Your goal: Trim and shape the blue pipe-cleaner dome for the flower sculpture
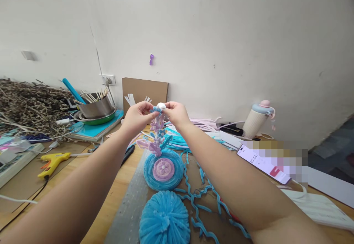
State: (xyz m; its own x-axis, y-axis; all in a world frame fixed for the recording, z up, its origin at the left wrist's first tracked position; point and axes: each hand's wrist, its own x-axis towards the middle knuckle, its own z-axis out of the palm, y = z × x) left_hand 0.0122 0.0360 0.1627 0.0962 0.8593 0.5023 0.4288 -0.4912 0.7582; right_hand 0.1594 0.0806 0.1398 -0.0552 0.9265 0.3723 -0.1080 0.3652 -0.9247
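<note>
A column of pink and blue pipe-cleaner flowers (157, 126) rises from a coiled blue pipe-cleaner disc (148, 175) with a pink flowered centre (163, 168). At its top, my left hand (138, 118) pinches a small blue pipe-cleaner flower (156, 109) between thumb and fingers. My right hand (177, 115) closes on the white fuzzy piece (160, 106) beside that flower; its exact shape is partly hidden by my fingers. Pink and blue leaf-like loops (146, 145) spread at the column's foot. Nearer to me sits a round, gathered blue pipe-cleaner cushion (165, 218).
Loose blue pipe-cleaner pieces (203, 208) lie on the right. Behind them are bundled blue and pink pipe cleaners (177, 140). A yellow glue gun (54, 163) and pot (94, 107) stand left; a phone (261, 163) and bottle (256, 122) are right.
</note>
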